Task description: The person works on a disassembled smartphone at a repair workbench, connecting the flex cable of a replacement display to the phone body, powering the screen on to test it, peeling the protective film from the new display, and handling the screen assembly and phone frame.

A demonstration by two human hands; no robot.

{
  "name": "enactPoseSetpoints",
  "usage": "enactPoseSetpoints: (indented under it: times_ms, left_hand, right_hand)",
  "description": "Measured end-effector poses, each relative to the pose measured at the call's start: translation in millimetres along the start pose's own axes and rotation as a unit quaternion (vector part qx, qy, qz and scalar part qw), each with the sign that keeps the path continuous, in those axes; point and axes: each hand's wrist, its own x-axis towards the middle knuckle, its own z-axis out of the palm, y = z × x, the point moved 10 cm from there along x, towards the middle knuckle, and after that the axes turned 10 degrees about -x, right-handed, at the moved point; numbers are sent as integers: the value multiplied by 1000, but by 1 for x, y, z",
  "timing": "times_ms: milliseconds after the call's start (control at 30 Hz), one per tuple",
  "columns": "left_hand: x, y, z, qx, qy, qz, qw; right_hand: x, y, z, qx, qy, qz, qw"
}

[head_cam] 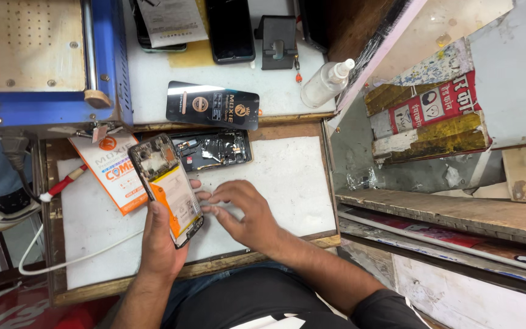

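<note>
My left hand point(161, 239) holds an opened smartphone point(165, 186) with its back removed, its circuit board and orange-white battery showing. It is tilted above the white work mat point(287, 176). My right hand point(238, 210) lies flat beside the phone on the mat, fingers stretched toward the phone's right edge, holding nothing that I can see. Just behind the phone lies a removed dark back cover point(214, 149) with glue residue.
An orange-white packet point(114, 173) lies left on the mat, beside a red-handled tool point(62, 181) and a white cable point(62, 259). Behind: a black card point(212, 105), a clear spray bottle point(326, 83), dark phones point(231, 29), a blue machine point(44, 58). Cluttered wooden shelves point(445, 210) stand right.
</note>
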Motion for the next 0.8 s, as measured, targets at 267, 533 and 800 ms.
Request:
enactPoseSetpoints:
  times_ms: [267,533,800]
  left_hand:
    - [1,-2,8,53,15,17,998]
    - [-4,-10,10,42,-5,-19,999]
    - [-6,-21,11,65,-40,-58,995]
  right_hand:
    - [-6,-25,3,-118,26,-97,988]
    - [10,-7,-16,-73,50,-17,996]
    - [21,3,-20,40,-21,36,998]
